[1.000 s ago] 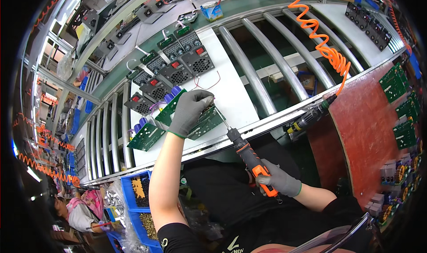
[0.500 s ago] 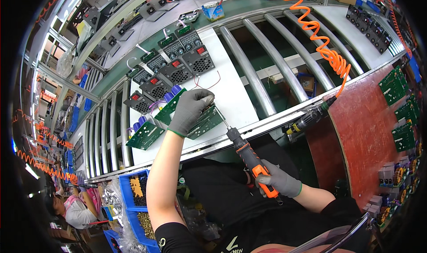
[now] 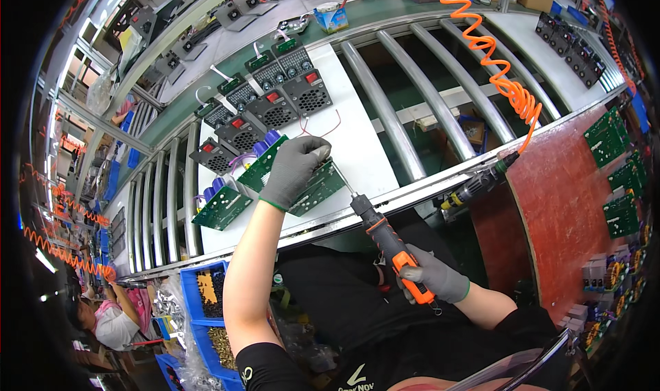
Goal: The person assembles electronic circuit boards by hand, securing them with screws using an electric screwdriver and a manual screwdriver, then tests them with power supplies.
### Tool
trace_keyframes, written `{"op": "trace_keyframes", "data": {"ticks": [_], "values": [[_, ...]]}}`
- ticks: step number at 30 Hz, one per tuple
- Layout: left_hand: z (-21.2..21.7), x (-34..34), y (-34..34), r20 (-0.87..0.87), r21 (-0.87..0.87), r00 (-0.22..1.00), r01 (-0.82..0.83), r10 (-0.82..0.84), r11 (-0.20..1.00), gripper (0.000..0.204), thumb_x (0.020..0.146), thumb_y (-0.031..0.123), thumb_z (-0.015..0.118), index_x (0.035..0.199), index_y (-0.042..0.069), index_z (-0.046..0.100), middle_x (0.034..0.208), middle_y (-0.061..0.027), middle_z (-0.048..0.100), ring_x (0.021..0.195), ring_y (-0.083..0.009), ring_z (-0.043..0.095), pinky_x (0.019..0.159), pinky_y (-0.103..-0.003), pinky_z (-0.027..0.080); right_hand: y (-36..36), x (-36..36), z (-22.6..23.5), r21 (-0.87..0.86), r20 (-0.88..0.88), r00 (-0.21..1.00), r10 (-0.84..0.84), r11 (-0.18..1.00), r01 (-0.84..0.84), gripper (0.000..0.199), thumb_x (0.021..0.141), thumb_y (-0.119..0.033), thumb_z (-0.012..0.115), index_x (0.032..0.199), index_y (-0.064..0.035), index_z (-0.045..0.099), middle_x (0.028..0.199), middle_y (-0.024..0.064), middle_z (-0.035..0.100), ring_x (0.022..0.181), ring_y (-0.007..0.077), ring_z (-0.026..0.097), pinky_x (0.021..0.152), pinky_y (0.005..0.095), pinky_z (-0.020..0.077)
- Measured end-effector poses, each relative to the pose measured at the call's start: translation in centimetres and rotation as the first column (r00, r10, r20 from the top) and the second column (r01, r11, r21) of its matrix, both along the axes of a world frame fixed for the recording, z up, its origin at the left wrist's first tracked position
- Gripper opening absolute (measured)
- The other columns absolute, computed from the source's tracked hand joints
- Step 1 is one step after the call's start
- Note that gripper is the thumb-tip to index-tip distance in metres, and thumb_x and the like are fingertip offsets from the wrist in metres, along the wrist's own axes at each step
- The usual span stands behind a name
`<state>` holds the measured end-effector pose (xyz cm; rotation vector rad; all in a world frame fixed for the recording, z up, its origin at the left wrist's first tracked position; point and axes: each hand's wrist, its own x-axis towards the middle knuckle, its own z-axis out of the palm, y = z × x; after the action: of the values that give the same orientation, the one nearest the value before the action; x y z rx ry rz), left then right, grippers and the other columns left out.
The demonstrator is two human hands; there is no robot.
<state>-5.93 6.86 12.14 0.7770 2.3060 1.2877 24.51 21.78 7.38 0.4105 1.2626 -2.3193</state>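
Note:
My right hand (image 3: 440,279), in a grey glove, is wrapped around an orange and black electric screwdriver (image 3: 387,240). The tool slants up and left, with its thin bit reaching toward the fingertips of my left hand (image 3: 292,169). That gloved hand is closed in a pinch over a green circuit board (image 3: 317,190); whatever is between its fingers is hidden. Part of the board lies under the hand, beside the white work surface. Another green board (image 3: 223,209) with purple parts leans to the left. Behind stand several black metal power supply units (image 3: 275,109) with red switches.
Steel conveyor rollers (image 3: 385,109) run along both sides of the white board (image 3: 364,143). An orange coiled hose (image 3: 509,88) leads to a second power driver (image 3: 474,188) at the edge. Blue bins (image 3: 199,322) of screws sit at lower left; a co-worker (image 3: 124,319) is beyond.
Almost nothing differs. The view has shifted very slightly, and both hands and the screwdriver keep nearly the same positions.

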Motion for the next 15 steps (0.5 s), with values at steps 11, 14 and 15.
{"op": "trace_keyframes", "data": {"ticks": [11, 14, 15], "values": [[0.16, 0.03, 0.08, -0.024, -0.054, 1.000, 0.014, -0.015, 0.998, 0.021, 0.091, 0.015, 0.066, 0.099, -0.004, 0.072, 0.084, -0.0042, 0.070, 0.076, -0.0083, 0.060, 0.072, -0.026, 0.049, -0.13, -0.03, 0.45, 0.069, 0.036, 0.999, -0.003, 0.998, 0.001, 0.044, 0.091, -0.026, 0.067, 0.125, -0.0091, 0.045, 0.086, 0.0074, 0.058, 0.062, 0.0147, 0.061, 0.055, 0.0300, 0.0525], [0.29, 0.14, 0.04, -0.017, -0.034, 0.999, 0.034, -0.035, 0.999, 0.022, 0.091, 0.015, 0.066, 0.099, -0.004, 0.072, 0.085, -0.0046, 0.071, 0.076, -0.0086, 0.060, 0.073, -0.026, 0.049, -0.04, 0.10, 0.51, 0.068, 0.058, 0.998, 0.009, 0.998, -0.013, 0.046, 0.090, -0.026, 0.067, 0.127, -0.0095, 0.045, 0.087, 0.0074, 0.058, 0.062, 0.0146, 0.061, 0.055, 0.0300, 0.0527], [0.29, 0.15, 0.02, -0.020, -0.040, 0.999, 0.025, -0.026, 0.999, 0.022, 0.091, 0.015, 0.066, 0.099, -0.004, 0.072, 0.085, -0.0046, 0.071, 0.076, -0.0086, 0.060, 0.073, -0.026, 0.049, -0.03, 0.15, 0.51, 0.071, 0.057, 0.998, 0.011, 0.997, -0.016, 0.047, 0.091, -0.026, 0.067, 0.128, -0.0098, 0.044, 0.087, 0.0075, 0.058, 0.062, 0.0146, 0.061, 0.055, 0.0298, 0.0528]]}}
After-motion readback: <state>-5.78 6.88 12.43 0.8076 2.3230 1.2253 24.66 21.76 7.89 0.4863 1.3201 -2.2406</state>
